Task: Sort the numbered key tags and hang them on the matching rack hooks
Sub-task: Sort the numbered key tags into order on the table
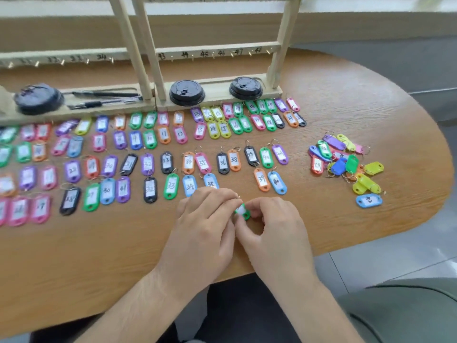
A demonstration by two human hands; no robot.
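A small green key tag (243,211) is pinched between my left hand (205,226) and my right hand (274,226), low over the wooden table (123,248); its number is hidden by my fingers. Several coloured numbered tags (148,164) lie in sorted rows across the table. An unsorted heap of tags (346,164) sits at the right, with a blue tag (369,200) at its near edge. The wooden rack (217,49) with numbered hooks stands at the back; no tag hangs on the hooks I can see.
Three black cup lids (187,92) (246,87) (38,98) and black pens (106,94) rest on the rack's base. The table's rounded edge (420,219) curves at the right, with grey floor (395,256) beyond it.
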